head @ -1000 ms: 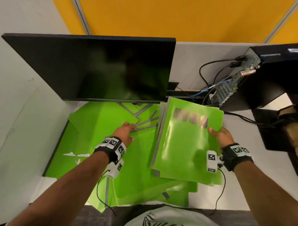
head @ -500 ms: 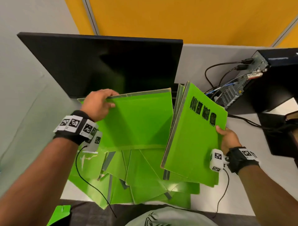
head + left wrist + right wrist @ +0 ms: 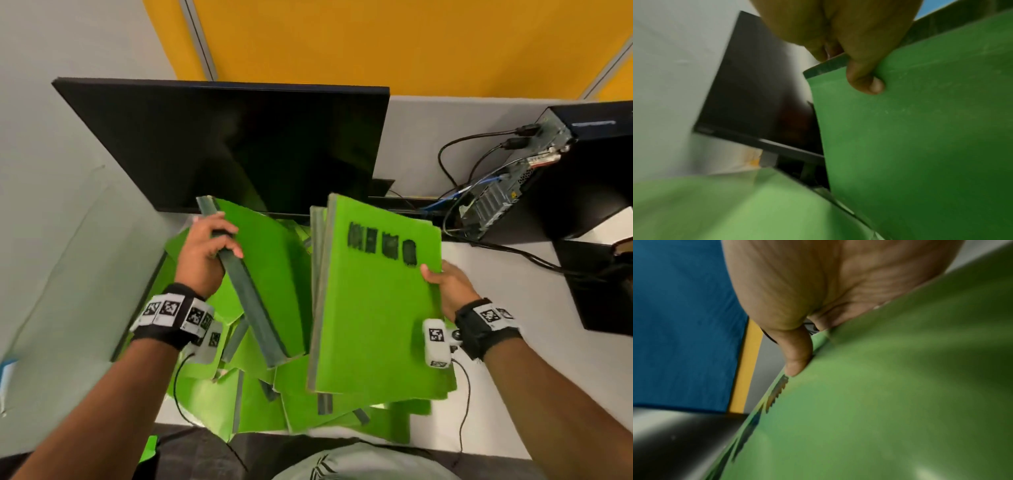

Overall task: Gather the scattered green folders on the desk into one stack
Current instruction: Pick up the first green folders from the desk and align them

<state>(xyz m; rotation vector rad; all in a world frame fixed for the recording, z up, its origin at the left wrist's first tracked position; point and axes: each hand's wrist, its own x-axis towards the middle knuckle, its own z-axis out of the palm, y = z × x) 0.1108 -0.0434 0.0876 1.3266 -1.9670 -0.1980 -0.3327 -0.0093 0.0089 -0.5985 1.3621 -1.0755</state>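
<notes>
My left hand (image 3: 209,250) grips a green folder (image 3: 270,274) by its grey spine, lifted and tilted above the desk; the left wrist view shows the thumb (image 3: 865,81) pinching that folder (image 3: 920,138) near its corner. My right hand (image 3: 448,284) holds the right edge of a tilted stack of green folders (image 3: 373,308), whose top cover bears black markings. In the right wrist view the thumb (image 3: 795,356) lies on the stack's cover (image 3: 879,402). Several more green folders (image 3: 260,401) lie fanned out on the desk beneath both.
A black monitor (image 3: 233,144) stands right behind the folders. A black computer case (image 3: 565,171) with cables (image 3: 455,164) sits at the back right. Grey partition walls close in the left side. The desk's white surface (image 3: 534,370) shows to the right.
My left hand picked one folder off the desk pile, raised it, then turned it so its spine runs diagonally and brought it closer to the stack in my right hand.
</notes>
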